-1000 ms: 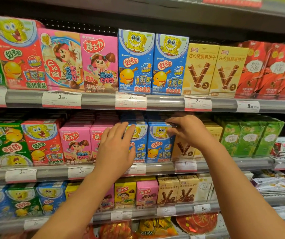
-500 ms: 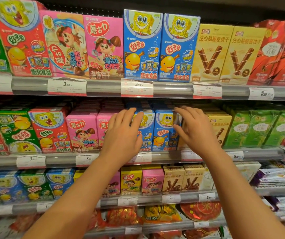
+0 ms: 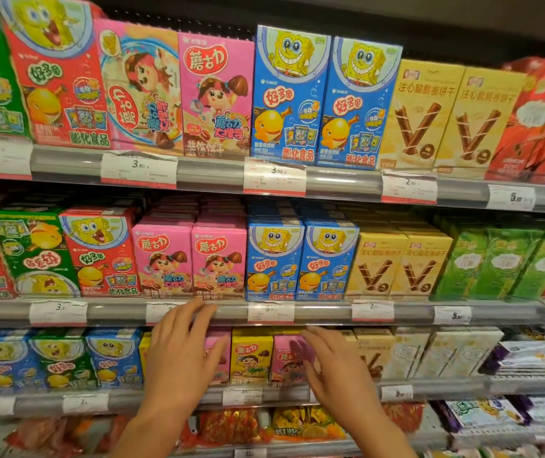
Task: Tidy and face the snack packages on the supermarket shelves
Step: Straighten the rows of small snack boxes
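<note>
Hands drop from the middle shelf to the row below

The blue boxes (image 3: 300, 259) now stand squared at the middle shelf (image 3: 324, 310) edge, released. Both hands have come down: the left hand (image 3: 178, 355) and right hand (image 3: 337, 368), fingers spread and holding nothing, hover before the small pink and yellow boxes (image 3: 251, 357) on the lower shelf (image 3: 446, 388), likely next to face.

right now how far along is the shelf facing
Middle shelf looks done: blue boxes stand flush at the edge. In hand: left hand and right hand, both open, reach toward the small pink and yellow boxes a shelf lower. Left: that row and the bags below.
</note>
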Demonstrator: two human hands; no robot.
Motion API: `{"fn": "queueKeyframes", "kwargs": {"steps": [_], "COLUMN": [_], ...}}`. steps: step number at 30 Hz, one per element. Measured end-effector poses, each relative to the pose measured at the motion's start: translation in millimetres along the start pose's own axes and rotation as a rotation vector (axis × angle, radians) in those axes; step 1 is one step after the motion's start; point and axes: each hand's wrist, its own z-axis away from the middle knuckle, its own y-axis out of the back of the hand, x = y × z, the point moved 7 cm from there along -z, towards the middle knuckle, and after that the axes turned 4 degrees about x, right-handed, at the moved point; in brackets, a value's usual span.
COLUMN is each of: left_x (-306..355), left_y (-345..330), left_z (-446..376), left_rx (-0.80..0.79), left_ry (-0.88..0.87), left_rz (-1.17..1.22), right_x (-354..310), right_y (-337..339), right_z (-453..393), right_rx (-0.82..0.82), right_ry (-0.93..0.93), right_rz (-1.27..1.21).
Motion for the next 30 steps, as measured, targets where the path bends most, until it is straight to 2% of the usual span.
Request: {"fn": "queueKeyframes", "kwargs": {"steps": [6,10,15,27,30], "left_x": [-15,-13,-13,-19,-19], "left_y": [-8,-7,-8,-17,-17], "left_z": [8,11,15,18,17], "left_rx": [-0.078,-0.111,-0.117,-0.083,-0.099], "left_ry": [0.047,0.048,0.037,0.018,0.001], "left_rz": [-0.076,-0.083,-0.111,-0.132,-0.099], "right_x": [-3,-4,4,7,8], "right_y": [-49,-62,-81,-68,-62], "right_z": [-5,-6,-1,-14,-21], "right_rx": [-0.207,-0.192,-0.279,-0.111,-0.127], "right_ry": [-0.025,-0.023,-0.060,-0.050,-0.009], "right_rz": [0.072,0.164,0.217,0.227,0.248]}}
